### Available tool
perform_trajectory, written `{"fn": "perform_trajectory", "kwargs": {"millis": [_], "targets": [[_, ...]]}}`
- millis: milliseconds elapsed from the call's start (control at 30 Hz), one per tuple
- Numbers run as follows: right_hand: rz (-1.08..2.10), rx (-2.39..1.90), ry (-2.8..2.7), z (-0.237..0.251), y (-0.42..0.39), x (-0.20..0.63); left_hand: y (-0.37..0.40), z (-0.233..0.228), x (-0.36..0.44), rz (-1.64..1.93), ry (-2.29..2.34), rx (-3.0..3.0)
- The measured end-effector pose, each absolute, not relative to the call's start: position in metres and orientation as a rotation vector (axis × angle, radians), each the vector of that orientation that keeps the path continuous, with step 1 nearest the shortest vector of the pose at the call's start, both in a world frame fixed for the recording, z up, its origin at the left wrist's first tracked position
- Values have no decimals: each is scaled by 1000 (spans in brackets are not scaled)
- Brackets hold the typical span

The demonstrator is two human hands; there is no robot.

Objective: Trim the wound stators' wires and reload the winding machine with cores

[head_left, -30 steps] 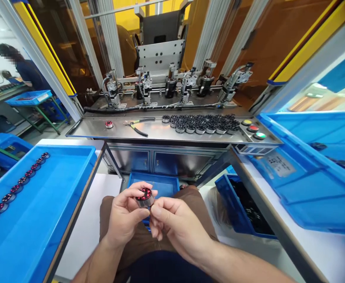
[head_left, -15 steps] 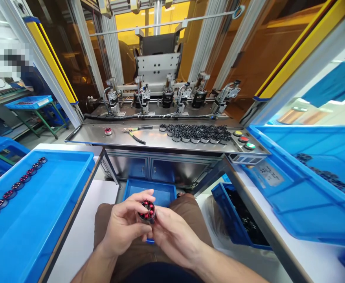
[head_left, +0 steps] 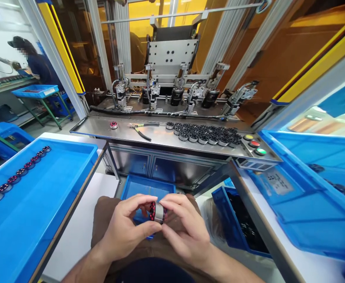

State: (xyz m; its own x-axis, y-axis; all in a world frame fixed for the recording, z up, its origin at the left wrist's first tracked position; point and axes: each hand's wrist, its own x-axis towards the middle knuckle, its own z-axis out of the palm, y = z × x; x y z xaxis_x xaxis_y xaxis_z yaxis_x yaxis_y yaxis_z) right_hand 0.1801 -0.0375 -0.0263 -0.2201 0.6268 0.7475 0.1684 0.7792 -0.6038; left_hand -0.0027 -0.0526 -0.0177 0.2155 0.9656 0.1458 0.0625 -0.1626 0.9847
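Between your hands, the stator [head_left: 157, 211] shows a smooth metal band and glossy red windings — beyond it, the steel shelf [head_left: 160, 137] looks brushed; left of that, the tray [head_left: 43, 196] is smooth blue plastic

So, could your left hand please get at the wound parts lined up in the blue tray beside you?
Probably not yet: the left hand is gripping the wound part together with the right hand.

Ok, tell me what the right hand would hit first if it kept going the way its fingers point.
The right hand points left, fingers on the small wound part. Pushed on, it would likely meet the left hand gripping the part's other side, though depth is hard to judge.
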Motion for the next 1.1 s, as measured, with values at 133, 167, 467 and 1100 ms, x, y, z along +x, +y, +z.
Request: {"fn": "perform_trajectory", "kwargs": {"millis": [133, 167, 467, 1100], "targets": [[684, -580, -1779, -20, -38, 189, -52, -13, -2, 1216, 1079, 1703], [749, -564, -1763, -18, -38, 191, -51, -12, -1, 1252, 1110, 1793], [741, -794, -1850, -7, -42, 184, -50, -12, 5, 1472, 1256, 2323], [727, -825, -2024, 22, -33, 190, -55, -14, 0, 1394, 1261, 2477]]}}
